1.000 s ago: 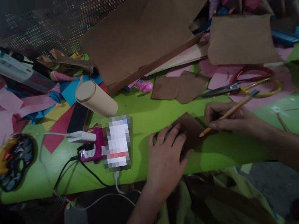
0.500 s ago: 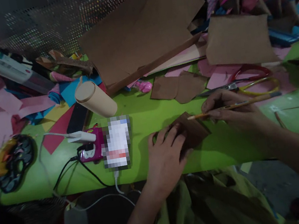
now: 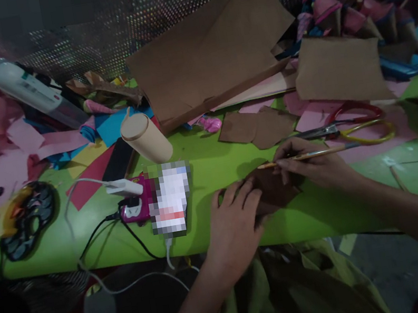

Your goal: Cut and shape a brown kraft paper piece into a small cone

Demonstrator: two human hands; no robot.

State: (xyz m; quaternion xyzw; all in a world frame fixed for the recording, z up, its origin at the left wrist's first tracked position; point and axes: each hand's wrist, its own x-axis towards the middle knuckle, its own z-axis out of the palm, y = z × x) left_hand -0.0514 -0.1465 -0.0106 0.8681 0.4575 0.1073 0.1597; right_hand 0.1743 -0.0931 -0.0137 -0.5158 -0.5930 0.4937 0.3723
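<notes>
My left hand (image 3: 235, 216) lies on a small piece of brown paper (image 3: 274, 191), fingers spread and pressing its left side to the table. The thumb side is partly hidden. In my right hand (image 3: 306, 161) a thin pencil (image 3: 328, 150) is pinched, lying nearly level. Its pale tip points left, over the upper edge of the brown paper. Just beyond the right hand rest scissors (image 3: 352, 127) with one red and one yellow handle. Cut brown paper pieces (image 3: 256, 126) lie a little farther back.
A phone (image 3: 171, 197) on a white cable lies left of my hands, against a magenta power strip (image 3: 136, 203). Behind stand a beige paper roll (image 3: 147, 137) and large brown sheets (image 3: 212, 54). A tape dispenser (image 3: 29, 218) is far left; pink paper cones (image 3: 353, 14) are heaped back right.
The view has shifted slightly, so the table things appear farther right. My right hand with the pencil has moved a little left and down, closer over the brown paper. The left hand stays on it.
</notes>
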